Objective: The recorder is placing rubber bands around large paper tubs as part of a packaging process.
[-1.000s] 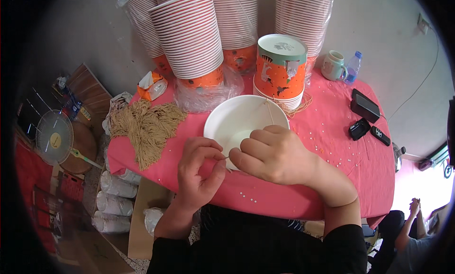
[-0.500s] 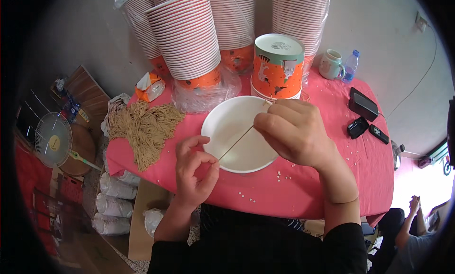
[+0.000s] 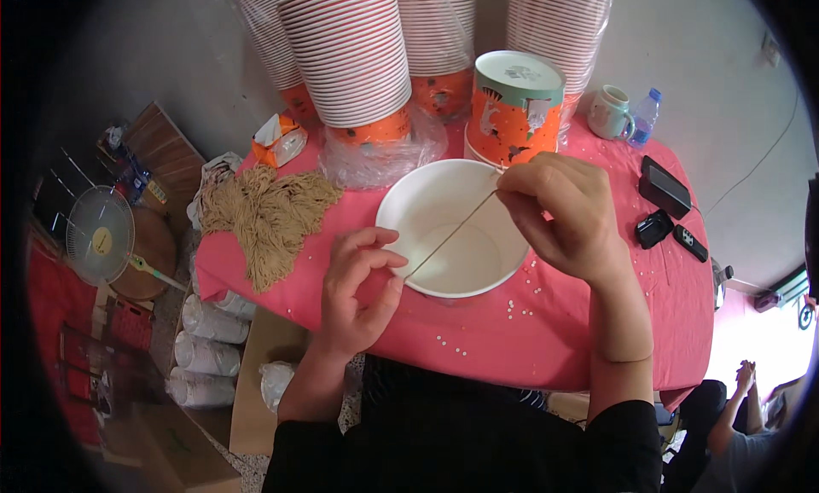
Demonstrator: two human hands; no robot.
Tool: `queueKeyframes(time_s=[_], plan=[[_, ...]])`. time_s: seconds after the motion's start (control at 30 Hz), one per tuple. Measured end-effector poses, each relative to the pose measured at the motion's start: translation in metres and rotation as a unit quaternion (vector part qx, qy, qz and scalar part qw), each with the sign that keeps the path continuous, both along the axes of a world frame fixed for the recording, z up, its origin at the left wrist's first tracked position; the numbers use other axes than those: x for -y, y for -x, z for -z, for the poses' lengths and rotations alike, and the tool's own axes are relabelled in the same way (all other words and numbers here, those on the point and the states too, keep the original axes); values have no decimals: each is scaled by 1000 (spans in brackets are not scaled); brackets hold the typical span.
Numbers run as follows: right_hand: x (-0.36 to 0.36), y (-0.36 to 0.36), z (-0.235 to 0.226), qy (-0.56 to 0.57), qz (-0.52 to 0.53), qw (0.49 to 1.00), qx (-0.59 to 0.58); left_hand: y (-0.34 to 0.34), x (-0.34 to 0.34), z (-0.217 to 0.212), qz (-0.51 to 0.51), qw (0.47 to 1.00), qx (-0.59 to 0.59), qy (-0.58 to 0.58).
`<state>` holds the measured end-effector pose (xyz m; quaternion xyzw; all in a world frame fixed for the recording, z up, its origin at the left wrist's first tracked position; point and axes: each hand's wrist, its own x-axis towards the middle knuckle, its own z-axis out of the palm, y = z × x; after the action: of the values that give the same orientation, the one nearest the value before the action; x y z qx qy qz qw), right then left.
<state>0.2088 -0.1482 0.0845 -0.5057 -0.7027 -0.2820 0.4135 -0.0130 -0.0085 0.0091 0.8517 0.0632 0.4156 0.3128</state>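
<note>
Presently: left hand and right hand each pinch one end of a tan string; string taut across the white bowl. Bowl rests on pink tablecloth.

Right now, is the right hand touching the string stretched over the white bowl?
Touching. The head view shows the right hand pinching one end of the string at its fingertips, above the far rim of the white bowl.
</note>
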Motion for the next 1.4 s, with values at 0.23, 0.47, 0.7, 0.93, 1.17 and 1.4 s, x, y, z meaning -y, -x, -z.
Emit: queueKeyframes(time_s=[0.23, 0.47, 0.7, 0.93, 1.17, 1.4], plan=[[0, 3, -1, 13, -6, 1000, -6, 6, -6, -5, 8, 1000, -13, -22], [3, 4, -2, 17, -10, 1000, -13, 1, -1, -9, 22, 998, -24, -53], [0, 0, -1, 4, -8, 1000, -4, 3, -2, 0, 28, 999, -23, -15], [2, -1, -1, 16, -14, 999, -24, -2, -12, -10, 77, 991, -54, -95], [11, -10, -6, 203, -235, 936, -163, 2, -36, 3, 74, 991, -22, -105], [13, -2, -10, 251, -144, 956, -45, 17, -50, 28, 51, 952, 139, 269]])
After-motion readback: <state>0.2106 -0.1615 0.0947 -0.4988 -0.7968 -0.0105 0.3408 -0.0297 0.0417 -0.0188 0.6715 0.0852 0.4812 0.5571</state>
